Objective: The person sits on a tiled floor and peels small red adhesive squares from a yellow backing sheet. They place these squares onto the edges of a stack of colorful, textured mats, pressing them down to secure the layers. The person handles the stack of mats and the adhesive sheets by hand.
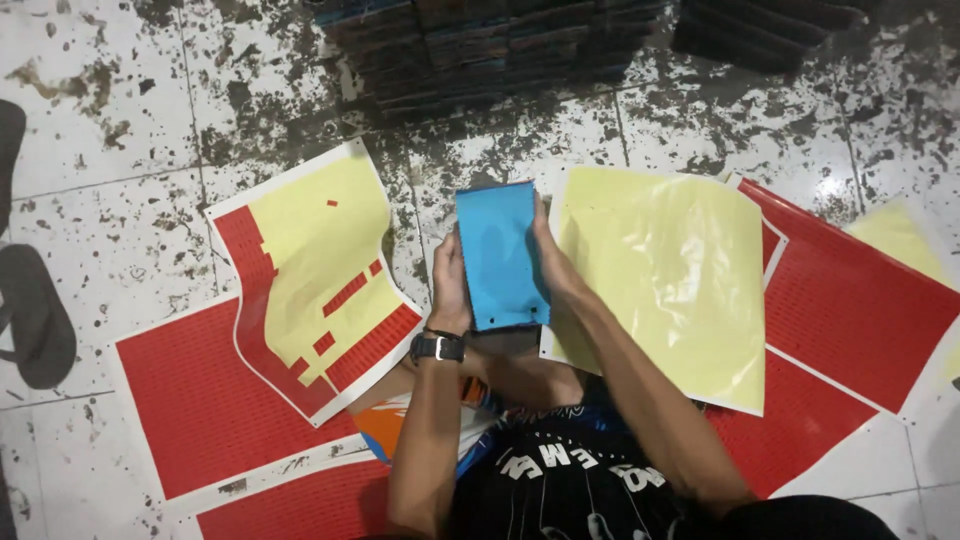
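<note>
A dirty tiled floor is covered with sheets. A red sheet is laid at the left, and over it a curled, half-peeled red-and-yellow sheet is seen. A yellow backing sheet is spread at the right over more red sheets. A dark stack is set at the top, and a sandal at the far left. A blue card is held upright between both hands above the lap. Its left edge is gripped by the left hand, wearing a watch, and its right edge is clasped by the right hand, fingers curled behind.
</note>
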